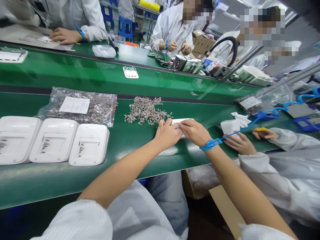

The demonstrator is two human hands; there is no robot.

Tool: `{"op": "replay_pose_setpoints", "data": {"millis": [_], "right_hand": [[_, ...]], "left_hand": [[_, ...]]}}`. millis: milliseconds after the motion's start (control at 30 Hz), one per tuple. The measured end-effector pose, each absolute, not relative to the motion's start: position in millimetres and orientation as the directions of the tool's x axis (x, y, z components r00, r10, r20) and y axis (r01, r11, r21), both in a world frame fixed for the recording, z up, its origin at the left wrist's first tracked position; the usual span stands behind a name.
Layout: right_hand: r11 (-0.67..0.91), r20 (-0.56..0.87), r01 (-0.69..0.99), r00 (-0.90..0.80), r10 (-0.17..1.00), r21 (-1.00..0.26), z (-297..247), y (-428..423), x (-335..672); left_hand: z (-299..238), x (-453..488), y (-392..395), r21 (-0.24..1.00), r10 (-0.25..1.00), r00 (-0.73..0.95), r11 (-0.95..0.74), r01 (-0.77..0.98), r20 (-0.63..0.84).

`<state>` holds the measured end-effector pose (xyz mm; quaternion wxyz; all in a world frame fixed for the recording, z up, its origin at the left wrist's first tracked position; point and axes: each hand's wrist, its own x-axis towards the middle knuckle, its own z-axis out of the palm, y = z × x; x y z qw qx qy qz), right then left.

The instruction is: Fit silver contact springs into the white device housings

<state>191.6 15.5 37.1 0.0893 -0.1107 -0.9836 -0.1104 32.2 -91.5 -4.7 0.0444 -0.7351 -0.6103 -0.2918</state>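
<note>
Both of my hands are at a white plastic housing (pixel 183 120) on the green bench, and they cover most of it. My left hand (pixel 168 133) is closed on its left side, with the fingers bent. On the other side, my right hand (pixel 196 132) is closed with its fingertips on the housing, close to the left fingers. Whether a small part is between the fingertips is hidden. A loose pile of small metal clips (pixel 145 110) lies just beyond my left hand. A blue wrist strap (pixel 210 144) with a coiled cord is on my right wrist.
Several white housings (pixel 88 145) stand in a row at the left, before a clear bag of metal parts (pixel 97 103). A co-worker's hand (pixel 240 143) holds a white piece close on my right. The blue cord (pixel 272 111) crosses there. A raised green line (pixel 162 81) runs behind.
</note>
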Motion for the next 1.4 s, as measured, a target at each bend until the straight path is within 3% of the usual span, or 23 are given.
{"op": "replay_pose_setpoints", "data": {"millis": [233,567,900,1133,1400], "right_hand": [[0.955,0.217,0.258,-0.950,0.224,0.143,37,15,190],[0.906,0.241,0.415,-0.891,0.385,0.085,36,10,185],[0.931,0.278,0.358,-0.903,0.327,0.069,33,7,185],[0.796,0.399,0.605,-0.728,0.557,-0.009,27,10,176],[0.756,0.334,0.655,-0.715,0.614,0.014,31,8,168]], "left_hand": [[-4,33,-91,0.292,0.869,0.089,-0.258,0.921,0.487],[-1,34,-92,0.322,0.884,0.083,-0.253,0.912,0.460],[-4,35,-95,0.339,0.869,0.046,-0.240,0.910,0.493],[-6,35,-93,0.356,0.867,0.032,-0.238,0.904,0.497],[-4,37,-92,0.341,0.870,0.047,-0.242,0.908,0.491]]}}
